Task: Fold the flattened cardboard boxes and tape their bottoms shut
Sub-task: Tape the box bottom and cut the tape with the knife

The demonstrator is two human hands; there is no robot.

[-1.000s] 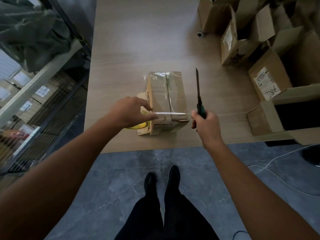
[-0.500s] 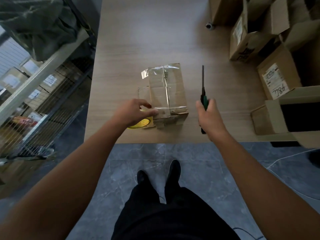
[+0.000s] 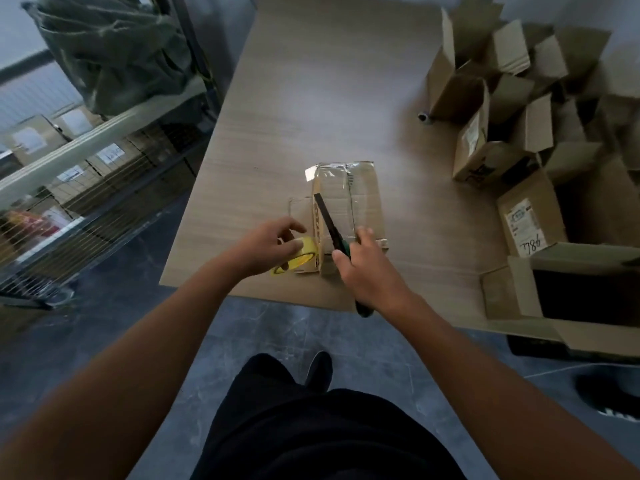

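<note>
Item under inspection: one folded cardboard box (image 3: 363, 195), brown, lying lengthwise away from the person.
Location: on the wooden table (image 3: 311, 81), near its front edge, between the two hands.
Surface condition: the upward face is covered with clear glossy tape (image 3: 332, 181) that runs lengthwise and is wrinkled at the far end; a loose tab of tape sticks out at the far left corner.
Near end: a short flap edge shows on the right; dark print runs along the left side wall.
Left hand (image 3: 266, 247): fingers curled round a yellow tape roll (image 3: 303, 249), held just beside the box's near left corner.
Right hand (image 3: 370, 275): closed in a fist round the green handle of a cutting tool (image 3: 327, 218).
Tool position: dark blade angled away and to the left, over the box's near end; contact with the tape cannot be confirmed.
Surroundings: open boxes (image 3: 485, 150) clustered at the table's right; a shelf rack (image 3: 86, 133) on the left.
</note>
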